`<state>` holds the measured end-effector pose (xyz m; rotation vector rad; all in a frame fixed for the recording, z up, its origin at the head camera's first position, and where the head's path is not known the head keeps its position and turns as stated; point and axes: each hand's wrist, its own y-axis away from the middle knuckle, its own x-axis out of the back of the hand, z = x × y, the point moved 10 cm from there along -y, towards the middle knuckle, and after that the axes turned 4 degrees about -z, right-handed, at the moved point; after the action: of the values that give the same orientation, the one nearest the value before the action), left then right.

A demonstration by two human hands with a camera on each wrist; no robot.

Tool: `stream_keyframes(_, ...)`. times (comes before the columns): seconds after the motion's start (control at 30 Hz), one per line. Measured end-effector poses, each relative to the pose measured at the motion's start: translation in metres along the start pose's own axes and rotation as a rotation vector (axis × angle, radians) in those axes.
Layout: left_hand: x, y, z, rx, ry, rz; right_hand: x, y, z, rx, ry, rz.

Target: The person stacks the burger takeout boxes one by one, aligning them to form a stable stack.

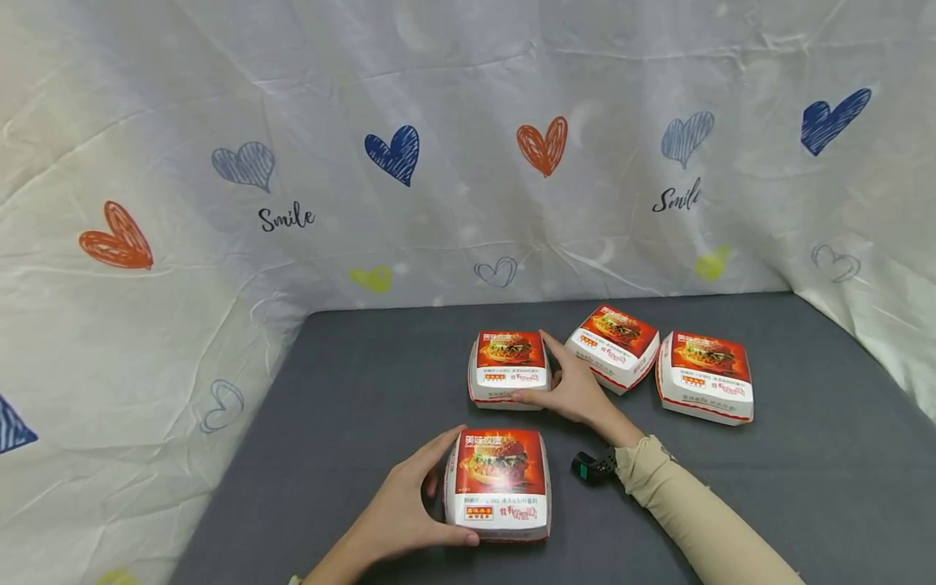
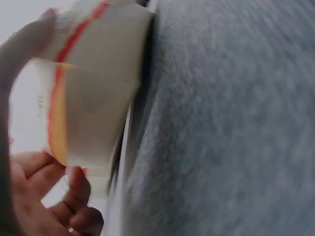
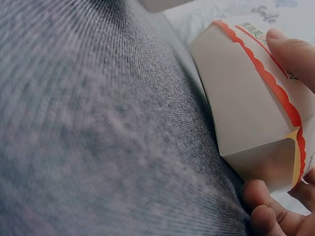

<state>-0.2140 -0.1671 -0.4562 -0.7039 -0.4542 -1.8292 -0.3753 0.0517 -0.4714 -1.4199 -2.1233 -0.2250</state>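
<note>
Near the front of the table, my left hand (image 1: 405,496) grips a burger box (image 1: 504,508) from its left side, thumb at the near face and fingers at the far corner. In the left wrist view this box (image 2: 98,108) sits between the thumb and fingers. Just behind it stands a second burger box (image 1: 509,370). My right hand (image 1: 574,386) holds that one from the right, with the thumb on its near face. The right wrist view shows its box (image 3: 246,93) low against the dark cloth. Both boxes are closed, with red burger-picture lids facing up.
Right of my right hand lie two more closed burger boxes, one turned at an angle (image 1: 614,349) and one farther right (image 1: 705,378), their sides close together. A dark grey cloth (image 1: 351,390) covers the table. A white heart-print curtain (image 1: 453,219) hangs behind and at the sides.
</note>
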Motion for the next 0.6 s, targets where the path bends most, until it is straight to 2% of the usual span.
stream_keyframes(0.2,-0.005,-0.004,-0.012,0.018,0.012,-0.042,0.001,0.0,0.0,-0.006,0.003,0.002)
stream_keyframes(0.6,-0.008,-0.004,-0.017,0.047,0.029,-0.075,0.0,0.002,-0.004,0.008,-0.001,0.006)
